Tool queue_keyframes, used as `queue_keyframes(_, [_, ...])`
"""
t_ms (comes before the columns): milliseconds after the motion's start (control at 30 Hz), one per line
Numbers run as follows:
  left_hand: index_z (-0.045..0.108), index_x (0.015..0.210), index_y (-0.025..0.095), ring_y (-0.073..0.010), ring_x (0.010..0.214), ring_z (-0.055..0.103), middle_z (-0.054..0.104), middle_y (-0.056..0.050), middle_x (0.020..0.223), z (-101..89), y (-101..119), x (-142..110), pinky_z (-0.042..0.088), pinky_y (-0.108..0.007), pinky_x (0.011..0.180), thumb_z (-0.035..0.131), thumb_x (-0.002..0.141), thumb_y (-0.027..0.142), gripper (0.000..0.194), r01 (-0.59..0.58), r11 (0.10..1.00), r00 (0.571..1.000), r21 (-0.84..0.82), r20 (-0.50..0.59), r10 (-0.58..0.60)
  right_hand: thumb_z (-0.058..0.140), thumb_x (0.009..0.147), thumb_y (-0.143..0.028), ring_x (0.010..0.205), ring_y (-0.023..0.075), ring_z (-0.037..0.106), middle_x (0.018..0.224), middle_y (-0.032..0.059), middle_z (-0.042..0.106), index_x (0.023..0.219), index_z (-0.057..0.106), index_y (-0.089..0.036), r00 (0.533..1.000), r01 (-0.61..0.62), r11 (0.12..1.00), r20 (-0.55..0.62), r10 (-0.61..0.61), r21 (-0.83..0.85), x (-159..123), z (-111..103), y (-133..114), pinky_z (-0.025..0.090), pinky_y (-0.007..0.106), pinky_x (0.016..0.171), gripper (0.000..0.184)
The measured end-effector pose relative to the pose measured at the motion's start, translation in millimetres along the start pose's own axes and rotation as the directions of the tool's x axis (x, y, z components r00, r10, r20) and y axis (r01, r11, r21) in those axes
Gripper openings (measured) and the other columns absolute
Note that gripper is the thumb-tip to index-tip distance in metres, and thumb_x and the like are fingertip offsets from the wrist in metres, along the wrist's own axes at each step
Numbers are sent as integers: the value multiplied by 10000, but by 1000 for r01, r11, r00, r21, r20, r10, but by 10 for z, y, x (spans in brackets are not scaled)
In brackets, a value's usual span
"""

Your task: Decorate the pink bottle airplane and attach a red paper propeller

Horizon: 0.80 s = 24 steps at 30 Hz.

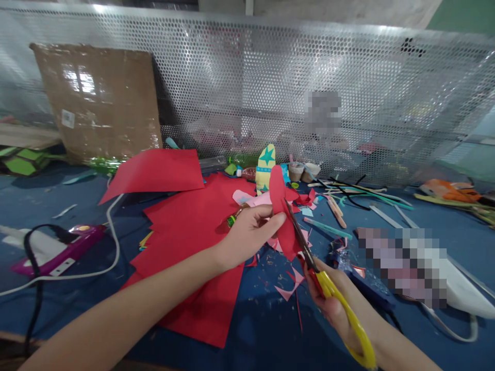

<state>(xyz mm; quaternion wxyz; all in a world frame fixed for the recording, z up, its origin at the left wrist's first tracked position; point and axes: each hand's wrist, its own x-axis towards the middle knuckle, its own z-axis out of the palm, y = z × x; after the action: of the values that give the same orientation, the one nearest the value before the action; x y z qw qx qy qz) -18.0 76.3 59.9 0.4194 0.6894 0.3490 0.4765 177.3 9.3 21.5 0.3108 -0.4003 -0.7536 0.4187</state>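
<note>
Pinched between the thumb and fingers of my left hand (251,232) is a long piece of red paper (277,185) with a rounded top end. My right hand (334,299) grips yellow-handled scissors (328,283), their dark blades lying along the right edge of the red paper. Whether the blades are fully closed I cannot tell. Beneath my left forearm spreads a stack of red paper sheets (193,221). Pink paper scraps (288,286) lie on the blue table under the scissors. Just behind the held piece stands a yellow paper shape with teal stars (266,159).
At the left are a purple power strip (64,252) with cables and a large cardboard piece (100,103) leaning on the perforated metal screen (278,93). Thin sticks and strips (356,190), small cups (296,171) and a dark blue tool (365,286) lie right of centre.
</note>
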Motion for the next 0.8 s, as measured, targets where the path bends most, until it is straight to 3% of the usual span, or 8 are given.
queue_keyframes(400, [312,580,197,-89,544,246,243,51,591,5,-23,-3,239,-223,489,493,830,447,398,-19,1000,1000,-3,-4,19,289,724,-857,489,77,228,589,-71,313,727,363,-208,1000,-3,1000,-27,3,-27,6,7,-8,193,243,434,653])
queue_keyframes(800, [347,567,199,-89,512,362,336,57,541,14,-33,-3,321,-213,490,519,822,458,402,0,998,1000,-58,0,0,297,743,-840,465,78,215,555,-80,290,773,399,-203,999,25,1000,-27,-25,-2,27,18,-35,188,238,408,645])
